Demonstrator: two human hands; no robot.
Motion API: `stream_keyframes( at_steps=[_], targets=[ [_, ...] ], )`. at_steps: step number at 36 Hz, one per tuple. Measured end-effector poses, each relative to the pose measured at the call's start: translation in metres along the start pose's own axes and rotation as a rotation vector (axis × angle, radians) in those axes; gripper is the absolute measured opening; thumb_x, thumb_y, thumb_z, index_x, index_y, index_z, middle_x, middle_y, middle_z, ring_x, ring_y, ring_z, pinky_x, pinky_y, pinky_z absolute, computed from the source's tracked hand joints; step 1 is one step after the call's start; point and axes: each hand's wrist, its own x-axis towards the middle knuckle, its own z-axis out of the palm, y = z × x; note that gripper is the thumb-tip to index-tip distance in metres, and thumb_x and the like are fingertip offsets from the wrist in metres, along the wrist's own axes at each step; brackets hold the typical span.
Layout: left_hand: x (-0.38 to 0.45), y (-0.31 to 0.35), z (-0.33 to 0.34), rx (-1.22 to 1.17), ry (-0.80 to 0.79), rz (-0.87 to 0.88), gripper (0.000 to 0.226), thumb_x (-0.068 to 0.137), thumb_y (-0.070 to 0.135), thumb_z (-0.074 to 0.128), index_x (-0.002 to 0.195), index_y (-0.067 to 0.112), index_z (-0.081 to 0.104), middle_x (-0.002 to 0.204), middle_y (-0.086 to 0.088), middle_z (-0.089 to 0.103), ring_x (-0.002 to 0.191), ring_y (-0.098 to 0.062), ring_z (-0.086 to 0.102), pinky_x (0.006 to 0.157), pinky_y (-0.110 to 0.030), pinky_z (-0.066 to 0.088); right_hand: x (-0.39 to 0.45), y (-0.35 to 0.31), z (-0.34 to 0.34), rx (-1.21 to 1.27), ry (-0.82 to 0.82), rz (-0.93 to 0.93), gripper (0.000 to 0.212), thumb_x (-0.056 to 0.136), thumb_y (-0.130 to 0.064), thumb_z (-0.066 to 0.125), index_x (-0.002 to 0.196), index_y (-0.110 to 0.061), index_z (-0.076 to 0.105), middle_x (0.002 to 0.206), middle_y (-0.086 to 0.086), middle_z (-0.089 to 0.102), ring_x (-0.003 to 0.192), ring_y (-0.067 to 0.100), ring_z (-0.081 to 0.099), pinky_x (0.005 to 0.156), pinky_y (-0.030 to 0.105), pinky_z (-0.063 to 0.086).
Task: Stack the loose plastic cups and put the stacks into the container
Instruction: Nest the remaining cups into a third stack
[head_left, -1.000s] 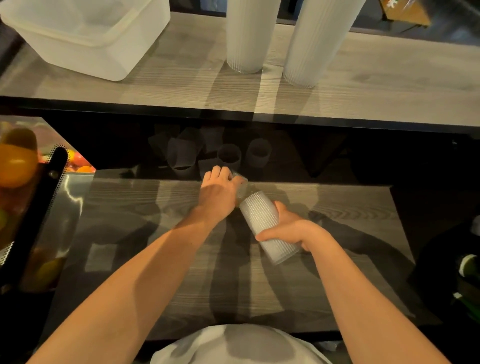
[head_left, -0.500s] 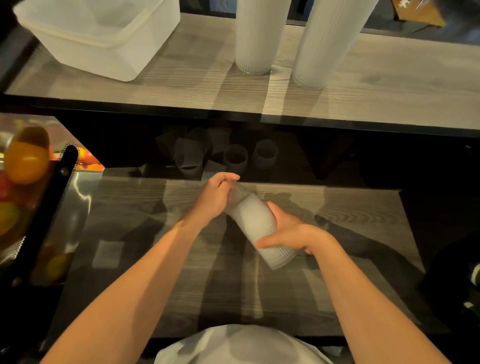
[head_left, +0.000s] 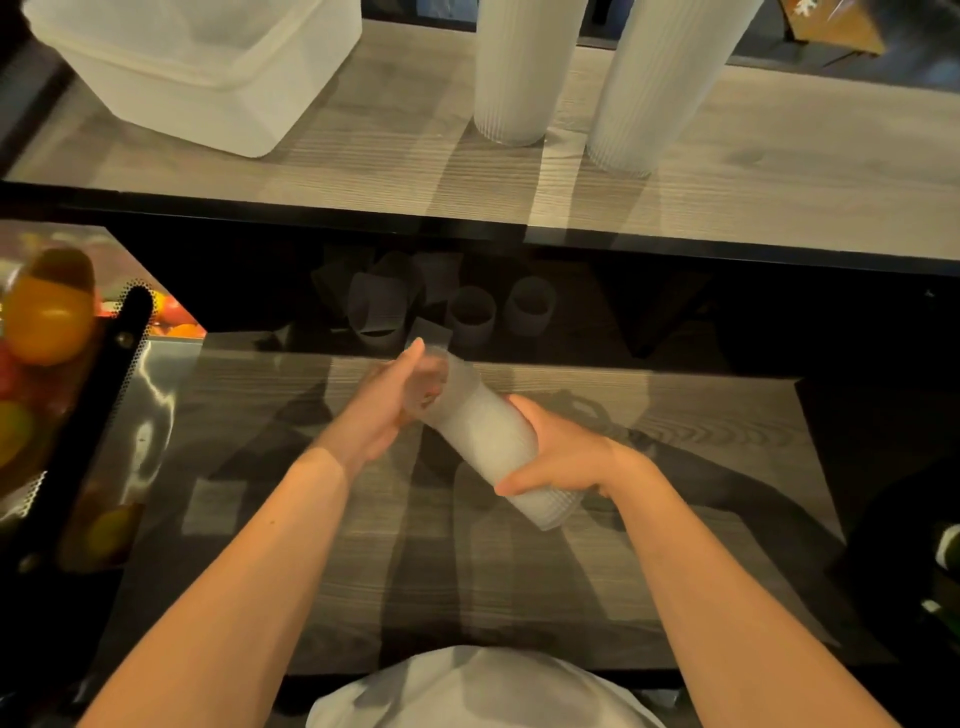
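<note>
Head view, right hand (head_left: 563, 457) gripping tilted cup stack (head_left: 493, 447) above tabletop (head_left: 675, 415), left hand (head_left: 395, 400) at stack's far end, apparently fingers straight, loose cups (head_left: 470, 314) beyond hands.

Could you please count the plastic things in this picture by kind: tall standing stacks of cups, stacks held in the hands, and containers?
Tall standing stacks on the upper shelf: 2
Stack held in the hands, gripped by the right hand, left hand at its top end: 1
Container: 1
Total: 4
Some loose cups lie in the dark behind; their number cannot be told.
</note>
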Motion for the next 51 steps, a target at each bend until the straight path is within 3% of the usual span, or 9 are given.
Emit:
stream_keyframes(
  at_steps=[5, 19, 25, 28, 34, 37, 40, 46, 51],
  targets=[
    [0.001, 0.006, -0.005, 0.200, 0.112, 0.041, 0.025, 0.099, 0.039, 0.053, 0.097, 0.024, 0.072, 0.098, -0.004, 0.076, 0.099, -0.022, 0.070, 0.090, -0.035, 0.052, -0.002, 0.001, 0.000, -0.016, -0.101, -0.028, 0.100, 0.070, -0.031, 0.089, 0.150, -0.039, 0.029, 0.134, -0.012, 0.052, 0.120, 0.012, 0.053, 0.099, 0.038, 0.049],
    [0.003, 0.012, -0.002, 0.766, -0.197, 0.114, 0.022, 0.102, 0.032, 0.051, 0.099, 0.028, 0.072, 0.101, 0.003, 0.070, 0.099, -0.016, 0.065, 0.084, -0.029, 0.048, -0.001, 0.001, 0.001, 0.010, -0.137, 0.008, 0.123, 0.071, -0.036, 0.089, 0.159, -0.044, 0.003, 0.155, -0.014, 0.032, 0.136, 0.014, 0.040, 0.113, 0.041, 0.039],
    [0.024, -0.001, 0.013, 0.932, 0.446, 0.388, 0.024, 0.094, 0.042, 0.061, 0.115, 0.032, 0.065, 0.134, -0.006, 0.035, 0.126, -0.027, 0.030, 0.105, -0.035, 0.032, 0.005, -0.003, 0.000, 0.064, 0.012, 0.024, 0.115, 0.076, -0.029, 0.086, 0.159, -0.036, 0.007, 0.139, -0.012, 0.038, 0.124, 0.011, 0.042, 0.099, 0.030, 0.039],
    [0.035, 0.000, 0.017, 0.948, 0.415, 0.225, 0.028, 0.095, 0.037, 0.061, 0.122, 0.028, 0.062, 0.134, -0.006, 0.046, 0.127, -0.028, 0.037, 0.103, -0.035, 0.036, 0.006, -0.002, -0.002, 0.083, 0.031, 0.034, 0.111, 0.076, -0.028, 0.087, 0.158, -0.038, 0.012, 0.138, -0.010, 0.043, 0.121, 0.013, 0.046, 0.097, 0.032, 0.042],
    [0.034, -0.009, 0.027, 0.566, 0.382, 0.279, 0.018, 0.102, 0.016, 0.048, 0.115, 0.021, 0.060, 0.106, 0.002, 0.061, 0.088, -0.009, 0.058, 0.066, -0.015, 0.043, 0.003, 0.009, -0.002, 0.113, 0.055, 0.083, 0.108, 0.079, -0.024, 0.085, 0.158, -0.032, 0.012, 0.133, -0.009, 0.043, 0.116, 0.012, 0.045, 0.091, 0.030, 0.039],
    [0.025, 0.003, 0.030, -0.036, 0.423, 0.169, 0.022, 0.101, 0.009, 0.045, 0.109, 0.021, 0.062, 0.094, -0.001, 0.062, 0.069, -0.007, 0.055, 0.063, -0.019, 0.046, 0.000, 0.017, -0.003, 0.133, 0.078, 0.137, 0.113, 0.077, -0.028, 0.085, 0.159, -0.033, 0.009, 0.141, -0.005, 0.043, 0.120, 0.016, 0.046, 0.093, 0.033, 0.041],
    [0.009, 0.011, 0.022, -0.415, 0.113, 0.071, 0.021, 0.099, 0.031, 0.055, 0.113, 0.016, 0.057, 0.072, 0.006, 0.044, 0.057, -0.005, 0.038, 0.054, -0.020, 0.035, -0.004, 0.016, -0.003, 0.133, 0.086, 0.151, 0.113, 0.075, -0.030, 0.086, 0.159, -0.037, 0.010, 0.135, -0.008, 0.045, 0.120, 0.017, 0.048, 0.094, 0.035, 0.043],
    [-0.005, 0.010, 0.018, 0.247, 0.033, 0.182, 0.049, 0.084, 0.071, 0.049, 0.103, 0.032, 0.071, 0.103, 0.000, 0.068, 0.098, -0.020, 0.062, 0.089, -0.040, 0.050, -0.013, 0.004, -0.001, 0.159, 0.072, -0.022, 0.101, 0.076, -0.024, 0.087, 0.152, -0.041, 0.022, 0.136, -0.010, 0.050, 0.121, 0.011, 0.052, 0.097, 0.033, 0.046],
    [-0.018, 0.020, 0.007, 0.526, 0.137, 0.128, 0.032, 0.098, 0.052, 0.048, 0.108, 0.031, 0.069, 0.111, 0.005, 0.067, 0.109, -0.016, 0.059, 0.097, -0.039, 0.047, -0.024, -0.007, -0.002, 0.002, -0.053, -0.063, 0.110, 0.073, -0.034, 0.087, 0.155, -0.046, 0.015, 0.139, -0.014, 0.047, 0.123, 0.012, 0.050, 0.100, 0.036, 0.046]
  ],
)
